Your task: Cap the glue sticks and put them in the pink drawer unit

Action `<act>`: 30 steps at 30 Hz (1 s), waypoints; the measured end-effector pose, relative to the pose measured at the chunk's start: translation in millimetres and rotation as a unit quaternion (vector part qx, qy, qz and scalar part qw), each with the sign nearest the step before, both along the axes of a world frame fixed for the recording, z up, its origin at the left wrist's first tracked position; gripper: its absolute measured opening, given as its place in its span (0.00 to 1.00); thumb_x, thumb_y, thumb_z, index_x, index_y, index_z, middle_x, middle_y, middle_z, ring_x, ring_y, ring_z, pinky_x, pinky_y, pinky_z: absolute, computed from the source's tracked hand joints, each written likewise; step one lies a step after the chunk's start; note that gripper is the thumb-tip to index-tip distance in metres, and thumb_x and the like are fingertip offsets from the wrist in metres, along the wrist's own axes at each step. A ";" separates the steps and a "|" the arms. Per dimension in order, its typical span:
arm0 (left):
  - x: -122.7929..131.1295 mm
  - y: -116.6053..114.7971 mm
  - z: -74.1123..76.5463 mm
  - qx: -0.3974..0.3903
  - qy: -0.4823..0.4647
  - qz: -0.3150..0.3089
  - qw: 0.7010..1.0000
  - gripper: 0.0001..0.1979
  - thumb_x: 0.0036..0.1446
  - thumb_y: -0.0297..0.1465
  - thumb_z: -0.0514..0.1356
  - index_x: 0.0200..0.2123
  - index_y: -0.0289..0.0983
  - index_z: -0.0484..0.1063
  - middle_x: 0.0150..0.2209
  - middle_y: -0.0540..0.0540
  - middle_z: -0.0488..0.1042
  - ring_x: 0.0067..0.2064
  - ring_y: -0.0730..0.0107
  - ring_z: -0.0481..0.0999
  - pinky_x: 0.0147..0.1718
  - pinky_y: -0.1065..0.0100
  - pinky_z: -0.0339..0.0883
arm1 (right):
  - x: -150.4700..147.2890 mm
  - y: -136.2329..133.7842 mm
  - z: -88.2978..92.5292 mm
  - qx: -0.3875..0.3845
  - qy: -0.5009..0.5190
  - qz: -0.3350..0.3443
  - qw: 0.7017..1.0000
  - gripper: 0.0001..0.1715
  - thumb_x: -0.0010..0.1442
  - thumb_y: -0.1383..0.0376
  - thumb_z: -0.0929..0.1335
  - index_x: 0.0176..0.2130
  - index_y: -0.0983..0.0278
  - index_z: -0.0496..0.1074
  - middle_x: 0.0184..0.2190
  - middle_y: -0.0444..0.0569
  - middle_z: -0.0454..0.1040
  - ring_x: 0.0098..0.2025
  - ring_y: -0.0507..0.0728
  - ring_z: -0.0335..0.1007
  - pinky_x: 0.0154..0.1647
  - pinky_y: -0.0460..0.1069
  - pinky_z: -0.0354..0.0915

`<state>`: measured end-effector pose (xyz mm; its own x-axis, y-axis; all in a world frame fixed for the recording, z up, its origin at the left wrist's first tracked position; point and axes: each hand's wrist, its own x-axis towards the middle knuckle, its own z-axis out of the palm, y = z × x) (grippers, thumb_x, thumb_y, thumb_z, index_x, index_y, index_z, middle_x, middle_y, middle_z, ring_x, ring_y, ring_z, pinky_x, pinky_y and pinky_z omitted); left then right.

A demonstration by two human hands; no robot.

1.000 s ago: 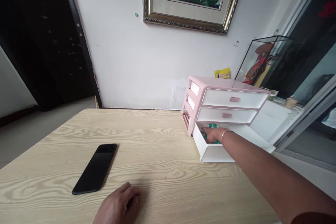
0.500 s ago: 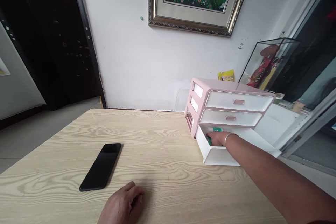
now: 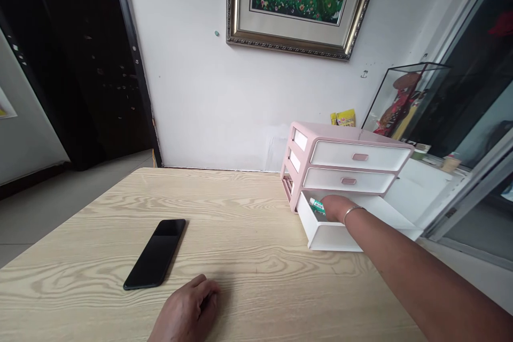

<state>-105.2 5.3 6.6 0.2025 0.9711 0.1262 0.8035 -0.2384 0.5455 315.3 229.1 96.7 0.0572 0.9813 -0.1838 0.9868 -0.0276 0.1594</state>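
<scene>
And there's the change: half a second ago a green-and-white tube ran along the back of the drawer, and now a tube (image 3: 317, 206) of those colours slants beside the fingers, white end toward the back left corner. Whether it's the same one, I can't be sure. It sits inside the open bottom drawer (image 3: 332, 238), against or just beside the right hand (image 3: 335, 207), which bends down into the drawer. That hand's fingers are hidden, so I can't tell how wide they are or whether they grip the tube; the tilt suggests they may. Something greenish lies below, too covered to name.

The drawer stands well out from the pink drawer unit (image 3: 340, 132), probably to give that hand room; the upper two are closed. A bracelet (image 3: 348, 213) circles the wrist.

Over to the left hand (image 3: 186, 307): resting on the table (image 3: 248, 262), half open and loosely curled, a gap by the thumb, nothing visible in it. It's apparently just parked there. The phone (image 3: 155, 254) lies flat near it, dark screen up, well apart from the drawer, seemingly set aside. A yellow packet (image 3: 343, 117) shows behind the unit's top, with a framed picture (image 3: 298, 0) on the wall above.
</scene>
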 end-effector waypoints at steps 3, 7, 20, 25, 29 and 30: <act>-0.4 0.3 0.4 -0.003 -0.007 -0.005 1.000 0.15 0.66 0.28 0.50 0.36 0.44 0.77 0.37 0.49 0.78 0.37 0.70 0.79 0.36 0.72 0.64 | 6.6 -4.3 7.5 -0.014 -0.044 -0.007 0.999 0.11 0.60 0.59 0.74 0.40 0.64 0.78 0.42 0.54 0.79 0.46 0.62 0.76 0.49 0.58 0.69; -1.3 0.9 -1.2 0.000 -0.011 -0.007 1.000 0.15 0.65 0.29 0.50 0.36 0.43 0.77 0.36 0.49 0.78 0.36 0.70 0.79 0.36 0.72 0.63 | 11.1 -14.4 17.7 -0.003 -0.058 -0.004 0.998 0.11 0.61 0.61 0.74 0.42 0.65 0.77 0.43 0.52 0.79 0.44 0.59 0.75 0.48 0.56 0.69; -1.9 2.2 -9.2 0.014 0.010 -0.006 1.000 0.16 0.65 0.28 0.50 0.36 0.42 0.78 0.36 0.48 0.78 0.37 0.69 0.79 0.37 0.71 0.64 | 14.6 -53.6 41.6 0.123 -0.047 0.011 0.991 0.14 0.59 0.71 0.68 0.44 0.63 0.79 0.47 0.60 0.76 0.47 0.66 0.75 0.43 0.53 0.64; -2.8 0.8 -10.2 0.024 -0.006 -0.004 1.000 0.16 0.65 0.29 0.51 0.36 0.42 0.79 0.36 0.48 0.77 0.37 0.69 0.79 0.37 0.71 0.65 | -5.9 -78.1 68.0 0.205 -0.001 0.027 0.978 0.15 0.60 0.67 0.67 0.47 0.63 0.77 0.52 0.59 0.74 0.51 0.66 0.72 0.46 0.53 0.64; -4.1 2.5 -15.0 0.035 -0.055 0.014 0.998 0.14 0.65 0.31 0.52 0.42 0.42 0.79 0.37 0.47 0.77 0.35 0.69 0.78 0.36 0.70 0.67 | -54.0 -103.5 72.3 0.239 0.126 0.027 0.962 0.14 0.60 0.61 0.68 0.45 0.61 0.77 0.42 0.53 0.78 0.43 0.63 0.74 0.40 0.51 0.66; -4.3 3.4 -17.1 0.037 -0.072 0.020 0.996 0.15 0.66 0.31 0.52 0.44 0.42 0.79 0.38 0.47 0.77 0.34 0.70 0.78 0.36 0.70 0.68 | -70.7 -109.5 67.0 0.219 0.195 0.032 0.955 0.13 0.58 0.61 0.69 0.42 0.60 0.78 0.37 0.51 0.79 0.41 0.63 0.74 0.38 0.51 0.66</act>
<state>-109.6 8.7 -10.5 0.1380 0.9651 0.2226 0.7272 -0.2513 0.6387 244.6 119.6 163.7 0.0050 0.9679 0.2513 0.9707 0.0556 -0.2337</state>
